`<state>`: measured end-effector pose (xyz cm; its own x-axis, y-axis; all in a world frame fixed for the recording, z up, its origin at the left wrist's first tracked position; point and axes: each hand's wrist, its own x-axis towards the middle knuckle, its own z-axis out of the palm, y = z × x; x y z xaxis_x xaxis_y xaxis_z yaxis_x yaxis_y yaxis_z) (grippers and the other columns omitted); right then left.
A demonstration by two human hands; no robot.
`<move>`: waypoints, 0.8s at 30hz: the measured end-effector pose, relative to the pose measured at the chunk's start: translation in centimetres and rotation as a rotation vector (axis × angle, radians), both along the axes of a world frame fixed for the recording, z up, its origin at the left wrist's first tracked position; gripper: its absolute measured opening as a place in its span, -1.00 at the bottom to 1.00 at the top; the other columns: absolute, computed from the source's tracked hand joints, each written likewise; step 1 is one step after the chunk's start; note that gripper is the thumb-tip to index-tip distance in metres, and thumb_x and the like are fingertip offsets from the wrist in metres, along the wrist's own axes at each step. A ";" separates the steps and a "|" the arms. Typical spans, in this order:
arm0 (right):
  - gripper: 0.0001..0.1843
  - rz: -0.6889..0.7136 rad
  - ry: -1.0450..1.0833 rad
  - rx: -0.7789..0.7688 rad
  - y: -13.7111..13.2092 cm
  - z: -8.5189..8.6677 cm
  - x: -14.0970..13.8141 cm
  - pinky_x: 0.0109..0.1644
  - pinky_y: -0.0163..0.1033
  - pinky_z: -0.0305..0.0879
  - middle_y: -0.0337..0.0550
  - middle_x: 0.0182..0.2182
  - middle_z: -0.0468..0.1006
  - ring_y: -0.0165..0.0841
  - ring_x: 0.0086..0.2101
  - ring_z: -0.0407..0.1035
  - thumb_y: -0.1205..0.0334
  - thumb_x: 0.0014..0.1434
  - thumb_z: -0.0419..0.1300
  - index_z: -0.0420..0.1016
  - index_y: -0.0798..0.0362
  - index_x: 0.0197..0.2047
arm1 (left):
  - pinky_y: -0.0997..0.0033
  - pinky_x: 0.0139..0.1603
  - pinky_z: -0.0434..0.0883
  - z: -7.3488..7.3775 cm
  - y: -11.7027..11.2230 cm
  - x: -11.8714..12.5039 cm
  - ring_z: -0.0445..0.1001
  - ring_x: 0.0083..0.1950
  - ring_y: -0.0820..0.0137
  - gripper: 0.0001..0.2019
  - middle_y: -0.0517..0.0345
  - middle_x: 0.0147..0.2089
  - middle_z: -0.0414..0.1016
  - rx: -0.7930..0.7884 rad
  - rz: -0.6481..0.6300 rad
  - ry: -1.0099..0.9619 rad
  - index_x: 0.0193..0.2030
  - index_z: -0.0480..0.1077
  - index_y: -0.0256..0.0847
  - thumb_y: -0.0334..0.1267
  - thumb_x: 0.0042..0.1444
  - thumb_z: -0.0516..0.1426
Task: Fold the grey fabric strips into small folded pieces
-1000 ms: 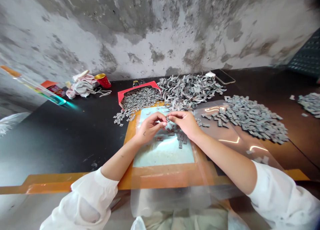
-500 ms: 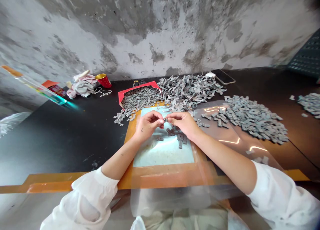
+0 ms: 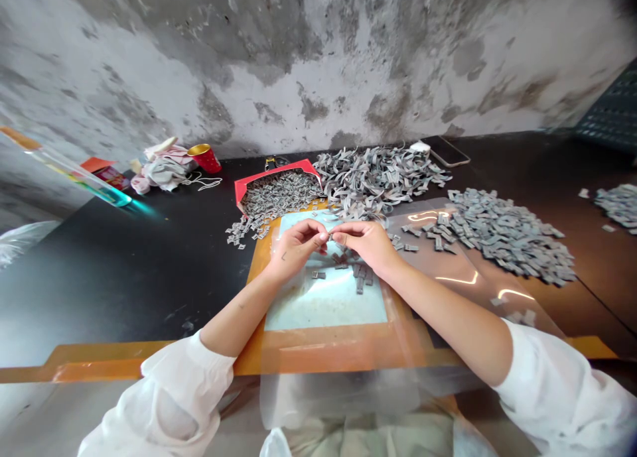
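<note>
My left hand point(image 3: 297, 248) and my right hand point(image 3: 367, 245) meet above a pale blue sheet point(image 3: 323, 308), both closed in a pinch. Between their touching fingertips is a small grey strap piece point(image 3: 330, 237), mostly hidden by the fingers. Just below, on the sheet, lie several short grey strap pieces with small buckles point(image 3: 359, 281), and a single one point(image 3: 318, 274) sits apart to the left. Beyond my hands, a red box point(image 3: 242, 190) lies with small grey buckles point(image 3: 279, 195) heaped in it and spilling out of its front.
Long grey strips point(image 3: 383, 175) are heaped behind my hands. To the right spreads a pile of short strap pieces point(image 3: 507, 235), partly on clear plastic film point(image 3: 462, 271). A phone point(image 3: 450, 152), a red cup point(image 3: 205, 158), cloths point(image 3: 166, 172) and a liquid-filled tube point(image 3: 107, 193) stand farther back.
My fingertips have drawn slightly closer together around the small grey strap piece, my right fingers shifting a little. The piles and the box stay as they were.
</note>
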<state>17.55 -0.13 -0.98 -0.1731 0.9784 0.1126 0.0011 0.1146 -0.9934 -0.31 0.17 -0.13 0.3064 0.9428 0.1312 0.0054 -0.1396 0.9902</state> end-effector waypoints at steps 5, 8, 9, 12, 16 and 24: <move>-0.77 0.005 -0.040 0.018 0.0 0.0 0.1 -0.24 -0.26 0.34 -0.19 -0.39 0.64 -0.34 -0.36 0.47 0.11 -0.02 0.33 0.66 0.05 -0.31 | 0.49 -0.37 0.42 -0.3 0.2 -0.2 0.42 -0.45 0.50 -0.73 0.20 -0.41 0.43 0.021 0.013 0.029 -0.35 0.41 -0.25 -0.08 0.02 0.28; -0.78 -0.001 -0.053 0.034 0.1 -0.1 0.2 -0.25 -0.27 0.34 -0.20 -0.40 0.64 -0.35 -0.37 0.46 0.12 -0.01 0.33 0.66 0.04 -0.30 | 0.48 -0.36 0.43 -0.3 0.2 -0.2 0.43 -0.42 0.48 -0.73 0.18 -0.40 0.43 0.026 0.015 0.043 -0.32 0.42 -0.25 -0.07 0.04 0.27; -0.78 -0.003 -0.055 0.034 0.1 0.0 0.2 -0.26 -0.27 0.33 -0.20 -0.41 0.63 -0.35 -0.37 0.46 0.12 0.00 0.32 0.66 0.05 -0.30 | 0.48 -0.36 0.44 -0.3 0.2 -0.1 0.43 -0.41 0.47 -0.73 0.17 -0.39 0.44 0.026 0.012 0.046 -0.31 0.42 -0.25 -0.07 0.05 0.26; -0.78 -0.005 -0.058 0.029 0.1 0.0 0.2 -0.27 -0.28 0.33 -0.19 -0.41 0.63 -0.35 -0.37 0.46 0.14 0.01 0.31 0.66 0.06 -0.29 | 0.47 -0.35 0.45 -0.1 0.1 -0.1 0.44 -0.39 0.46 -0.73 0.16 -0.39 0.44 0.025 0.004 0.063 -0.30 0.42 -0.25 -0.06 0.07 0.24; -0.81 -0.018 -0.083 0.061 0.1 -0.1 0.3 -0.24 -0.26 0.33 -0.19 -0.38 0.65 -0.34 -0.35 0.47 0.16 0.02 0.31 0.66 0.05 -0.30 | 0.49 -0.35 0.44 0.0 0.0 -0.1 0.43 -0.40 0.48 -0.74 0.16 -0.37 0.44 0.036 0.000 0.091 -0.29 0.41 -0.25 -0.07 0.08 0.24; -0.85 -0.046 -0.164 0.109 0.2 0.0 0.2 -0.21 -0.25 0.33 -0.17 -0.36 0.66 -0.30 -0.32 0.50 0.23 0.05 0.29 0.67 0.03 -0.30 | 0.50 -0.37 0.40 -0.2 -0.3 0.1 0.40 -0.42 0.51 -0.76 0.20 -0.35 0.38 0.102 -0.029 0.067 -0.29 0.36 -0.23 -0.09 0.12 0.22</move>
<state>17.75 0.04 -0.96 -0.1534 0.9693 0.1923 0.1694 0.2175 -0.9612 -0.22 -0.17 -0.36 0.3446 0.9162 0.2045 0.0660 -0.2409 0.9683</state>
